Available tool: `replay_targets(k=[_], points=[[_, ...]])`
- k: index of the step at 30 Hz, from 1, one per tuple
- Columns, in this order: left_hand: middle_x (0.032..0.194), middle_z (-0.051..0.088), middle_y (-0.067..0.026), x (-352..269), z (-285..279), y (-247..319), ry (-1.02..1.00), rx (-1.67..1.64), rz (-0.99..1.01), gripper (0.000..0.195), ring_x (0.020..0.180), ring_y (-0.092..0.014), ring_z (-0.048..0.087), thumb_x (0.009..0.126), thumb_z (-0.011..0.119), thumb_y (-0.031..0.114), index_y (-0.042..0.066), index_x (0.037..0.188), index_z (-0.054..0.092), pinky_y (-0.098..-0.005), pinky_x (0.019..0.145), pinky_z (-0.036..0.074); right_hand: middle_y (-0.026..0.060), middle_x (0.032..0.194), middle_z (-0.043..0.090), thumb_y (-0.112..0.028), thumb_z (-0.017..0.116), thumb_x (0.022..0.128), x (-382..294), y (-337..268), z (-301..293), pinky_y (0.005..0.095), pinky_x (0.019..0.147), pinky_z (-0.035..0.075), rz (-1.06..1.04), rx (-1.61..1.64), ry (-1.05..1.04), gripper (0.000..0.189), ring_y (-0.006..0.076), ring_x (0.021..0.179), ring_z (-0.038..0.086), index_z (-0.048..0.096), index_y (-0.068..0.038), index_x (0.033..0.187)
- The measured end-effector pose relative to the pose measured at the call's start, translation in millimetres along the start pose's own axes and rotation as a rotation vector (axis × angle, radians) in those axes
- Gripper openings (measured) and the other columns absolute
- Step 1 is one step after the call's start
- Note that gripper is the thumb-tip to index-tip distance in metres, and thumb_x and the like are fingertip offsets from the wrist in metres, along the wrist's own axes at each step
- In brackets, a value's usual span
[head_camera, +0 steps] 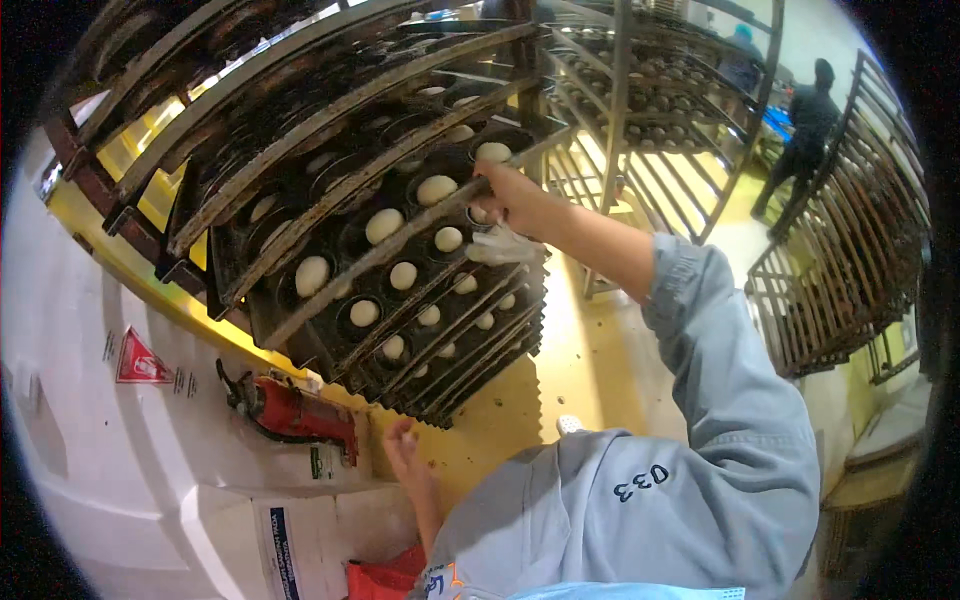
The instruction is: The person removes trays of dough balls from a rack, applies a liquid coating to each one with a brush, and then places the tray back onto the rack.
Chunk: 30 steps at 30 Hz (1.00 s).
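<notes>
A tall metal bakery rack (375,247) stands before me, its angled rails holding dark baking trays. Pale round dough balls (384,226) sit in the trays' round cups. My right hand (510,196) reaches to the rack's right side, its fingers curled at a rail, close to one dough ball (493,154). Beneath that hand hangs a crumpled whitish sheet (506,246), perhaps plastic; how it is held is hidden. My left hand (403,450) hovers low by the rack's lower corner, slightly blurred, fingers loosely bent and apart, holding nothing.
At left, a red fire extinguisher (304,412) is by the white wall (97,435), below a red triangular sign (142,358). A white box (315,517) lies lower left. Other racks (660,82) (832,262) stand on the yellow floor (600,360); a person (810,124) is behind.
</notes>
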<state>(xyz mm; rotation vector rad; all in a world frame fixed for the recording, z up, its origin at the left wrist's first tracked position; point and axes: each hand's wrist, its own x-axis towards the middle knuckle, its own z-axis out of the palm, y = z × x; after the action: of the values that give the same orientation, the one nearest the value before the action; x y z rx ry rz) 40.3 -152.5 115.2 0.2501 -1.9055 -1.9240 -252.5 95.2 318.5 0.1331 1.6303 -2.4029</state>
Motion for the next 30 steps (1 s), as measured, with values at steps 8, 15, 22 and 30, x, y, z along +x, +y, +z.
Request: replay_targets(k=[8,15,22,30], points=[[0.127,0.045,-0.0131,92.5,-21.8,125.6,-0.039,-0.573,0.168,0.059,0.119,-0.028,0.044,0.087,0.052,0.044,0.005,0.130,0.041,-0.0442,0.094,0.041,0.0008,0.056,0.045,-0.027,0.049,0.085,-148.2,6.3,-50.5,0.0258,0.036,0.023,-0.081,-0.045,0.126,0.017,0.0100,0.037,0.030,0.050,-0.010,0.086],[0.112,0.055,-0.0137,55.8,-27.7,134.9,-0.033,-0.659,-0.168,0.034,0.101,-0.023,0.054,0.078,0.055,0.021,0.004,0.107,0.055,-0.0352,0.084,0.047,-0.0018,0.050,0.035,-0.025,0.051,0.083,-239.2,40.2,-104.4,0.0271,0.037,0.023,-0.127,-0.015,0.208,0.020,0.0101,0.038,0.030,0.050,-0.007,0.075],[0.095,0.057,-0.0147,5.5,-37.4,74.4,-0.175,-0.470,-0.124,0.031,0.084,-0.024,0.057,0.068,0.054,0.017,-0.002,0.092,0.056,-0.0348,0.074,0.048,0.0000,0.052,0.041,-0.022,0.055,0.079,-354.3,117.7,-166.1,0.0267,0.037,0.024,-0.190,0.071,0.440,0.019,0.0100,0.038,0.034,0.049,-0.007,0.071],[0.074,0.054,-0.0032,-94.2,97.2,66.0,-0.619,-0.169,-0.438,0.022,0.067,-0.016,0.054,0.074,0.059,0.019,0.003,0.088,0.055,-0.0297,0.062,0.045,0.0017,0.071,0.056,-0.025,0.055,0.080,-558.4,232.0,-241.3,0.0296,0.046,0.040,-0.269,0.320,1.093,0.019,0.0120,0.053,0.050,0.057,-0.006,0.079]])
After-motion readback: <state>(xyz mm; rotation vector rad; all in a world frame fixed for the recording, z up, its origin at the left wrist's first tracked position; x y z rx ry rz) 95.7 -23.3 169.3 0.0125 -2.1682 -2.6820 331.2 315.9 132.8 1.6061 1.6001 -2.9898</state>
